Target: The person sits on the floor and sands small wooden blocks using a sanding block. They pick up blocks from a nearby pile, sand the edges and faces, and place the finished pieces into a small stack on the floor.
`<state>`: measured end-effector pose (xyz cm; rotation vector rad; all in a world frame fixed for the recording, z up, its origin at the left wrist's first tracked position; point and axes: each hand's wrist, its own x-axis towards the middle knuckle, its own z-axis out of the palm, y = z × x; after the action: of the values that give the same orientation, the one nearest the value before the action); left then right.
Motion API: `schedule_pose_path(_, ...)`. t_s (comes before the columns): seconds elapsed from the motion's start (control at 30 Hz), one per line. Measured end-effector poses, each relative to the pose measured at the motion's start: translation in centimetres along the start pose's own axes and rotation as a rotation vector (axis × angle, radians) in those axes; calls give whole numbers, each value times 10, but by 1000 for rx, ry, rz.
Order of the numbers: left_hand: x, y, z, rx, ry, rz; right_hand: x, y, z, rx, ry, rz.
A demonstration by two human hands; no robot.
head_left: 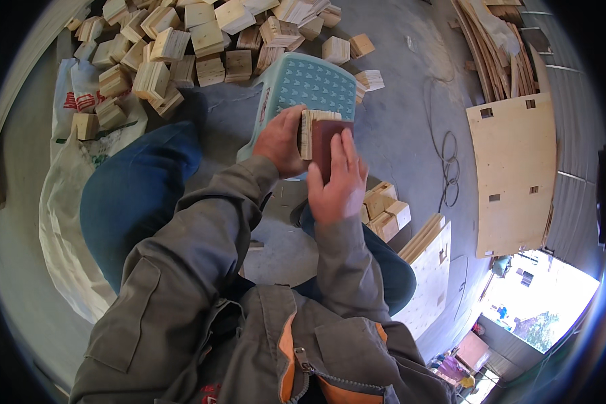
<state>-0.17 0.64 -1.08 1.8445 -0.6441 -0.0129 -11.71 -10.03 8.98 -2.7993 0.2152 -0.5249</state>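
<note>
The head view looks down on a person sitting with both hands held up in front. The left hand (281, 143) is curled around a small wood block (311, 126), with the fingers wrapped behind it and the thumb on the near side. The block is pale and stands up on its edge (you can see thin lines in it, like layers).

The right hand (338, 180) is just right of the left hand and a bit nearer. Its fingers lie flat and close together on a dark red-brown sheet (325, 145), pressing it against the right face of the block. The sheet is pinched between the fingers and the wood.

Just past the hands, a little farther away, stands a light blue plastic stool (311, 84) with a dotted top. Far behind it, at the top and far left, is a big pile of wood blocks (175, 47) on the grey floor. On the left lies a white sack (64, 202). Near the right knee, a few more cut blocks (386, 210) sit together. On the far right, a flat plywood panel (512, 168) with small square holes leans up, and a dark cable (448, 161) curls on the floor beside it.
</note>
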Motion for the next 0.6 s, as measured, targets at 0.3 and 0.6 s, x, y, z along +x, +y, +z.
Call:
schedule_pose_path(0.3,4,7,-4,-16,-36,-50,133,26,33,-104,-164,280)
schedule_pose_path(0.6,2,4,0,6,16,-5,4,6,-6,-52,-41,56)
